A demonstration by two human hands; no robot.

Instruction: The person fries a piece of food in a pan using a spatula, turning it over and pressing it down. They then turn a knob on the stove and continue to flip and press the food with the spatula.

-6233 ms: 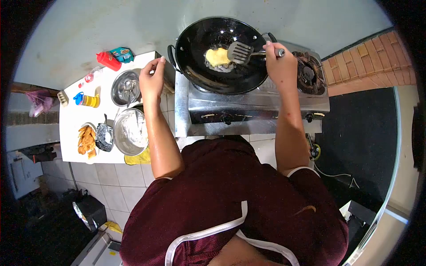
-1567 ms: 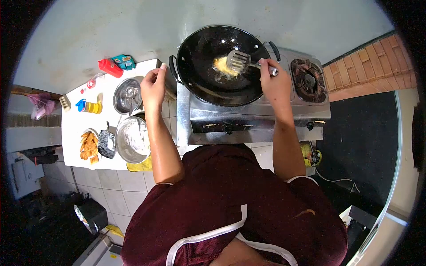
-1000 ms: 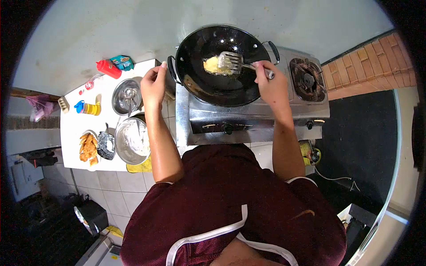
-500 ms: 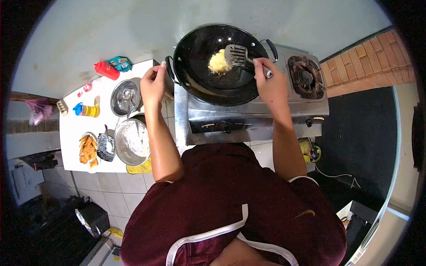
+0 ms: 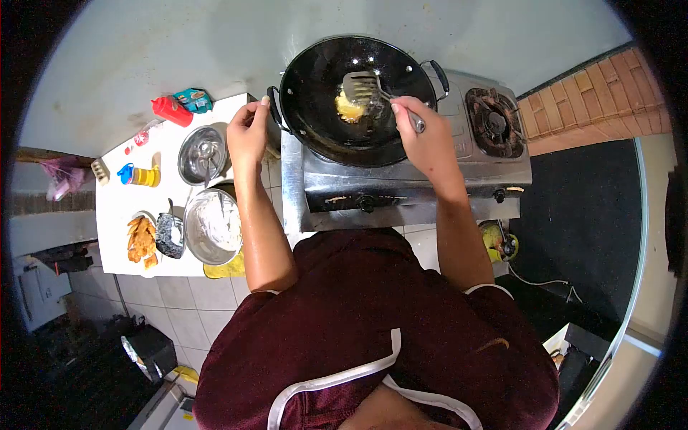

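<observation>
A black wok (image 5: 312, 132) sits over the left side of the stove. My left hand (image 5: 248, 136) is closed with its fingertips at the wok's left handle (image 5: 275, 109). In my right hand (image 5: 428, 142) is the handle of a slotted metal spatula (image 5: 360, 84), its blade over the upper part of a yellow piece of food (image 5: 349, 110). That piece lies in shiny oil near the middle of the wok, small bubbles along its lower edge.
The steel stove (image 5: 401, 188) has a bare burner (image 5: 494, 123) at right. On the white table (image 5: 115, 244) at left stand two metal bowls, one (image 5: 192, 233) with white mixture, beside fried pieces (image 5: 141, 239), a red bottle (image 5: 172, 111) and a blue-capped yellow container (image 5: 147, 176).
My right hand and the spatula have shifted left, bringing the blade over the food. The food looks flatter and a deeper yellow. My left hand stays at the handle.
</observation>
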